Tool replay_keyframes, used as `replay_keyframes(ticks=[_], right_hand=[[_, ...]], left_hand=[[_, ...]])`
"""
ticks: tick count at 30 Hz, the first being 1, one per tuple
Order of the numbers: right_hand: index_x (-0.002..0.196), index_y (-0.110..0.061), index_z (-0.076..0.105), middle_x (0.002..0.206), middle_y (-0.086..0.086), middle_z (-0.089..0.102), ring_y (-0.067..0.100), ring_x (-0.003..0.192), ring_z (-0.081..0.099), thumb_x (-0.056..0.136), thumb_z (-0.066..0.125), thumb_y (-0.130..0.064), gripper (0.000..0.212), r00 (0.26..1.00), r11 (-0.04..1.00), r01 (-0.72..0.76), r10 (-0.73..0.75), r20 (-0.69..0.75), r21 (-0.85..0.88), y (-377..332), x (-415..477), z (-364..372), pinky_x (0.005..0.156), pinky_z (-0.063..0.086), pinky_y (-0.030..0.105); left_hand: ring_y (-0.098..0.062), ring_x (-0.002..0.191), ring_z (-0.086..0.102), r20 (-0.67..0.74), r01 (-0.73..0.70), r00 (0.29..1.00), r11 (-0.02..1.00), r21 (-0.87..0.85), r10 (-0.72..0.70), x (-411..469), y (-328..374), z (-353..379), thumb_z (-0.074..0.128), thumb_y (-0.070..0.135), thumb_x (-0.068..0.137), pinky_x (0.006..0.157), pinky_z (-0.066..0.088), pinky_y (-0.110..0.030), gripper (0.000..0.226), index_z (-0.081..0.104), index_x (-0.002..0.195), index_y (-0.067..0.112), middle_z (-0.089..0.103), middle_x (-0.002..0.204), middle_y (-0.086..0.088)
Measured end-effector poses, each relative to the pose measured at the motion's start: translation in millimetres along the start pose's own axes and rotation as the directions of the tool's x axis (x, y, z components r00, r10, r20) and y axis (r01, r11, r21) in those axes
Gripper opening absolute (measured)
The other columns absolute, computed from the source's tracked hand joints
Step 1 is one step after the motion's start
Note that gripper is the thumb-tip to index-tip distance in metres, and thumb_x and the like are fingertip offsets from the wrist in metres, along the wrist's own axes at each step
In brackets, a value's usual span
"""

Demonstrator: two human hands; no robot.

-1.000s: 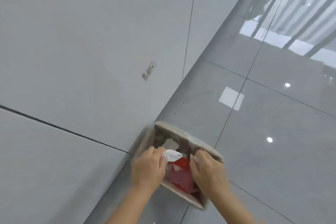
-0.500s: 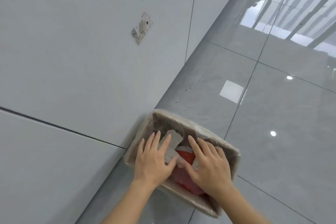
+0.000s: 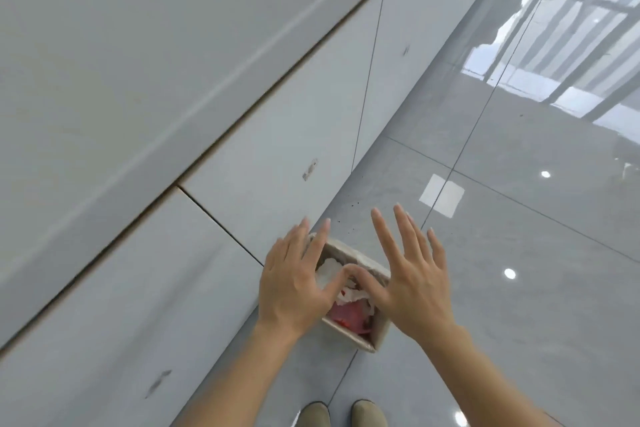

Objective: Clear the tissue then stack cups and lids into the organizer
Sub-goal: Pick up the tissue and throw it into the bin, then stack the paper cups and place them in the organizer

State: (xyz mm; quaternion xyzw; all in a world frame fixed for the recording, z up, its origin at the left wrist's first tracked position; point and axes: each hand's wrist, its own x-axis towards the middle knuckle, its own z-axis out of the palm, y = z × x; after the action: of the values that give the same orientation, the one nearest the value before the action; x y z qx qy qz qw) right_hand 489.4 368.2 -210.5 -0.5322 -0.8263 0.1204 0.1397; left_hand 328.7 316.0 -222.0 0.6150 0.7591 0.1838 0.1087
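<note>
A small rectangular waste bin (image 3: 380,333) with a pale liner stands on the grey floor, against the base of a cabinet. White crumpled tissue (image 3: 329,272) lies inside it on top of red wrapping (image 3: 348,317). My left hand (image 3: 294,284) hovers over the bin's left side with fingers spread and nothing in it. My right hand (image 3: 408,274) hovers over the bin's right side, also spread and empty. The two thumbs nearly meet above the tissue. No cups, lids or organizer are in view.
A grey counter top (image 3: 121,45) and its cabinet front (image 3: 277,135) run along the left. Glossy grey floor tiles (image 3: 519,253) stretch to the right. My two shoes (image 3: 341,414) show at the bottom edge.
The tissue has left my fingers and lies in the bin. Both hands have opened and lifted away from the bin, and the view has risen so the bin looks smaller.
</note>
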Motion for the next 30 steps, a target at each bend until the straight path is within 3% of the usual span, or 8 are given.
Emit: replay_keyframes(ticks=[6, 11, 21, 30], right_hand=[[0.147, -0.034, 0.014, 0.153, 0.01, 0.027, 0.023, 0.136, 0.028, 0.084, 0.025, -0.071, 0.074, 0.991, 0.996, 0.09, -0.088, -0.102, 0.014, -41.6, 12.4, -107.0, 0.112, 0.022, 0.051], [0.147, -0.033, 0.013, 0.153, 0.012, 0.028, 0.027, 0.136, 0.035, 0.084, 0.025, -0.072, 0.075, 0.966, 0.978, 0.207, -0.202, -0.16, 0.014, -79.8, 24.4, -173.9, 0.113, 0.021, 0.048], [0.147, -0.038, 0.001, 0.155, 0.009, 0.023, 0.025, 0.139, 0.03, 0.084, 0.023, -0.073, 0.075, 0.892, 0.904, 0.427, -0.418, -0.171, 0.017, -145.0, 40.0, -223.3, 0.115, 0.013, 0.044], [0.147, -0.032, 0.014, 0.151, 0.012, 0.031, 0.029, 0.134, 0.038, 0.084, 0.032, -0.07, 0.076, 0.772, 0.788, 0.614, -0.589, -0.239, 0.039, -240.7, 41.0, -230.8, 0.112, 0.023, 0.049]], left_hand=[[-0.027, 0.13, 0.044, -0.128, 0.002, 0.992, 1.0, -0.027, -0.005, -5.9, 48.8, -107.0, 0.02, 0.071, 0.085, 0.102, 0.039, -0.043, 0.073, 0.036, 0.141, 0.027, 0.043, 0.145, -0.009], [-0.025, 0.133, 0.041, -0.259, 0.063, 0.965, 0.997, 0.036, -0.052, -14.3, 70.3, -178.6, 0.028, 0.067, 0.087, 0.104, 0.035, -0.039, 0.067, 0.029, 0.143, 0.03, 0.042, 0.146, -0.006], [-0.029, 0.133, 0.041, -0.448, 0.248, 0.875, 0.964, 0.096, -0.181, -40.9, 61.7, -266.3, 0.026, 0.065, 0.087, 0.108, 0.028, -0.049, 0.067, 0.036, 0.141, 0.025, 0.044, 0.144, -0.011], [-0.027, 0.137, 0.033, -0.559, 0.503, 0.743, 0.858, 0.105, -0.367, -94.3, 5.5, -330.8, 0.022, 0.068, 0.085, 0.112, 0.022, -0.052, 0.071, 0.03, 0.143, 0.027, 0.036, 0.149, -0.01]])
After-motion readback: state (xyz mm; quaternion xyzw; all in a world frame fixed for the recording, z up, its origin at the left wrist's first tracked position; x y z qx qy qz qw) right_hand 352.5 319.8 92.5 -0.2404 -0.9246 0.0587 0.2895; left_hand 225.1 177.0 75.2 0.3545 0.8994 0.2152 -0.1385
